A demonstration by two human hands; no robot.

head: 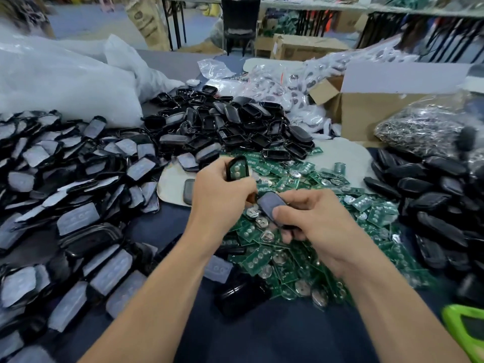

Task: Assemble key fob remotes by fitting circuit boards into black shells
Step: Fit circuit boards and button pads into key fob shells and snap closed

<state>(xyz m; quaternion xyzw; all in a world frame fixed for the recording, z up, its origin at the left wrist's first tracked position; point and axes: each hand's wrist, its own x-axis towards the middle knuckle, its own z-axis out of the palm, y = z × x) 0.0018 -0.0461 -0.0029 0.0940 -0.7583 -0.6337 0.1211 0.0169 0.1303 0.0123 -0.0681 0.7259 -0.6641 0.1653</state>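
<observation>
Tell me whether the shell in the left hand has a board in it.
In: the shell that the left hand grips shows a green board filling its frame.

We find circuit boards (301, 244) heaped at the table's (167, 66) middle. Behind them pile empty shells (235, 121). Along its left edge lie padded shells (65, 192).

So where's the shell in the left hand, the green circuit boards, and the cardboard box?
black shell (237, 159): head view, top rim.
green circuit boards (258, 262): head view, a board in the pile.
cardboard box (366, 113): head view, brown front wall.
</observation>
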